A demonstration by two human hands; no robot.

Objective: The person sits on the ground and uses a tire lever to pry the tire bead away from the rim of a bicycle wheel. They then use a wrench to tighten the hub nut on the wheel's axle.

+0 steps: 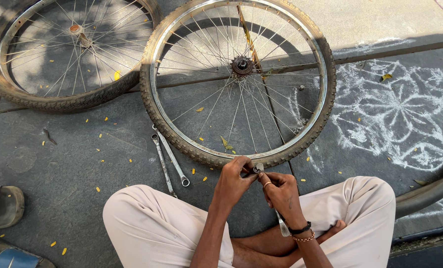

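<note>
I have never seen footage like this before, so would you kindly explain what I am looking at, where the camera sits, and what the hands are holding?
The single picture comes from a camera worn on a person's head, looking down at their own lap. The person sits cross-legged on dark stone paving. Their left hand and right hand meet over a small metal part, pinched between the fingers; what kind of part it is is too small to tell. A slim metal tool runs down under the right wrist. Just beyond the hands lies a bicycle wheel with its tyre on, and a second wheel lies to the left. Two wrenches lie on the ground beside the nearer wheel. A white chalk floor pattern is drawn on the right.
</note>
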